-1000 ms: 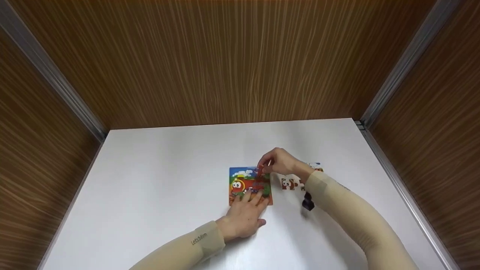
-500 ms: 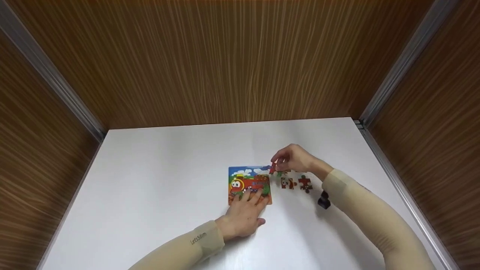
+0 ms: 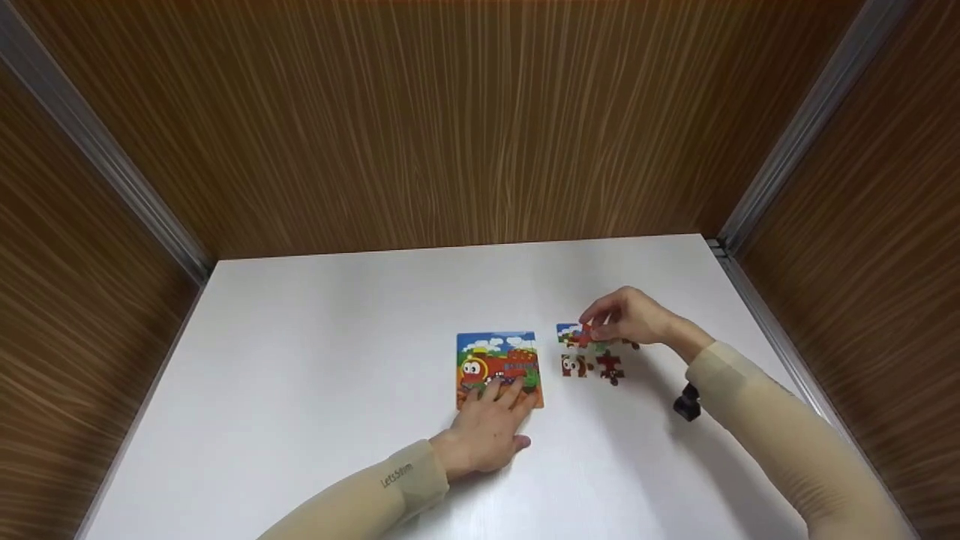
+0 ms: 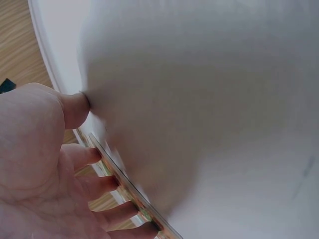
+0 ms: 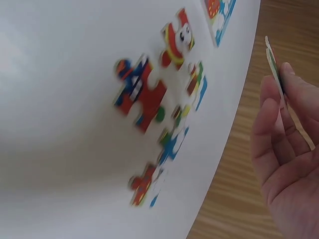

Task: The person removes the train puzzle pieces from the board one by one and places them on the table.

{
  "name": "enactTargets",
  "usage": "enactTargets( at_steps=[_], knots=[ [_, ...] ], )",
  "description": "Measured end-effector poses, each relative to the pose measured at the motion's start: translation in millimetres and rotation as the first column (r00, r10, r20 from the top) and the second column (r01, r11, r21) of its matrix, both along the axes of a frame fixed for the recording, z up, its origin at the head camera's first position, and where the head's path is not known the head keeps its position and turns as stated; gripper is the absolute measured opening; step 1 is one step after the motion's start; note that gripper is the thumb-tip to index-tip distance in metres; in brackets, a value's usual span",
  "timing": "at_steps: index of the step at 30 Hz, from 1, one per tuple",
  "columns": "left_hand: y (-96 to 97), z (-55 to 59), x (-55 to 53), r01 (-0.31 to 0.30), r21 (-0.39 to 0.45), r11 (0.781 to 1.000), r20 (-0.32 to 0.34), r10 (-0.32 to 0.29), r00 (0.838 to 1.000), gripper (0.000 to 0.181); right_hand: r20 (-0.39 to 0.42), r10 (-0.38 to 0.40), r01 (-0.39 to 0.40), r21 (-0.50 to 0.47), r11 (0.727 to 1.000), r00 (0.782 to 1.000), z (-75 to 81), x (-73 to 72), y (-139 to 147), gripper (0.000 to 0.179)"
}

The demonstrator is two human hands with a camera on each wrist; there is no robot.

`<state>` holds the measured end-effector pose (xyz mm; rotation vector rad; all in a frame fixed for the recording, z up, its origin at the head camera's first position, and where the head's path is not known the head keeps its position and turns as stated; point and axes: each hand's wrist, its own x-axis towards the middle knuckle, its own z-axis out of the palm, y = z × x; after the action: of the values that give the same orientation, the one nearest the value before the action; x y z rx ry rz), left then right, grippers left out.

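White table: we see a left hand, fingers spread and extended, and a right hand, thumb and fingers pinching. Under the left fingertips we log the train puzzle, lying flat. Near its right side, loose pieces; smallest, the pinched piece, held above the table.

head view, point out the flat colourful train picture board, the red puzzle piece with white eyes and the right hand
Train picture board [image 3: 498, 363], head view: printed red train
White-eyed puzzle piece [image 3: 574, 366], head view: its printed face
Right hand [image 3: 632, 316], head view: back of the hand
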<state>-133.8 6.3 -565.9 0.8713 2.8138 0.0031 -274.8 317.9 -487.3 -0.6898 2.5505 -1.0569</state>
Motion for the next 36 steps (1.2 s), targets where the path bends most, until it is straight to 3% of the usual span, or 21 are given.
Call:
enactTargets(
  at_steps=[9, 16, 20, 29, 36],
  knots=[
    [-1.1, 0.4, -1.2, -0.001, 0.005, 1.0, -0.014, 0.001, 1.0, 0.071, 0.032, -0.048, 0.047, 0.012, 0.999, 0.998, -6.2, 3.2, 36, 0.028],
    [-1.0, 1.7, 0.3, -0.005, 0.022, 1.0, 0.009, 0.005, 1.0, 0.071, 0.114, -0.068, 0.058, 0.091, 0.994, 0.991, -17.8, 5.6, 63, 0.028],
    [-0.3, 0.4, 0.2, 0.0, 0.013, 1.0, -0.019, 0.0, 1.0, 0.07, 0.144, -0.089, 0.072, 0.125, 0.99, 0.986, -24.1, 7.4, 74, 0.026],
    [-1.7, -1.6, -0.1, 0.003, 0.011, 1.0, -0.028, -0.003, 1.0, 0.071, 0.171, -0.129, 0.103, 0.152, 0.983, 0.977, -37.6, 9.0, 82, 0.022],
    [-2.4, -1.4, 1.1, -0.009, 0.032, 0.999, 0.012, 0.008, 1.0, 0.071, 0.111, -0.129, 0.108, 0.177, 0.978, 0.985, -43.7, 11.6, 76, 0.02]
  ],
)
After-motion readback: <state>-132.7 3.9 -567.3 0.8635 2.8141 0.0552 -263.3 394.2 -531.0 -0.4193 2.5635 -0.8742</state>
